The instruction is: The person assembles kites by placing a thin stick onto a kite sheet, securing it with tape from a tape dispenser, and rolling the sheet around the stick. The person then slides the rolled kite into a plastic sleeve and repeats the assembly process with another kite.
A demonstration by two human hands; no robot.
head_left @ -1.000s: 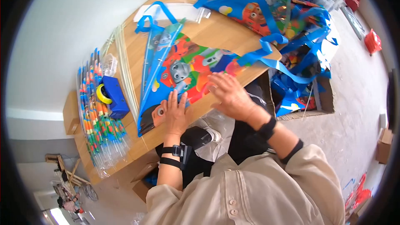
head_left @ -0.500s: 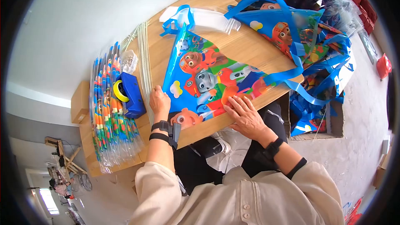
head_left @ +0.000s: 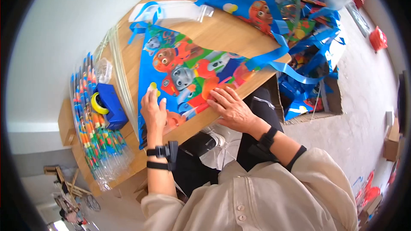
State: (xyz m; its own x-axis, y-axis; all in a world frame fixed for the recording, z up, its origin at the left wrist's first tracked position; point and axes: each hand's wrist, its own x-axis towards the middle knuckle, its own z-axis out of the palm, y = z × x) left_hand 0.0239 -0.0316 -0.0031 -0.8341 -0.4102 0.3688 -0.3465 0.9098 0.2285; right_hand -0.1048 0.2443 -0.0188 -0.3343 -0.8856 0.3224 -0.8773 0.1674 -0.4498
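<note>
left hand (head_left: 153, 112) on printed sheet (head_left: 184, 77) | right hand (head_left: 233, 108) on its near edge | tape dispenser (head_left: 113, 110) beside pale rods (head_left: 121, 70)

The blue sheet (head_left: 183, 77) has a red, green, grey cartoon print.

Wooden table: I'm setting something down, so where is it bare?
Bare wood shows between the printed sheet, white packet and heaped blue sheets, and beyond the white packet. On the left it is crowded with the tape dispenser, pale sticks and wrapped bundles.

The light is bright and soft; the edges curve strongly into black corners; the plastic sleeves (head_left: 110, 156) shine.
</note>
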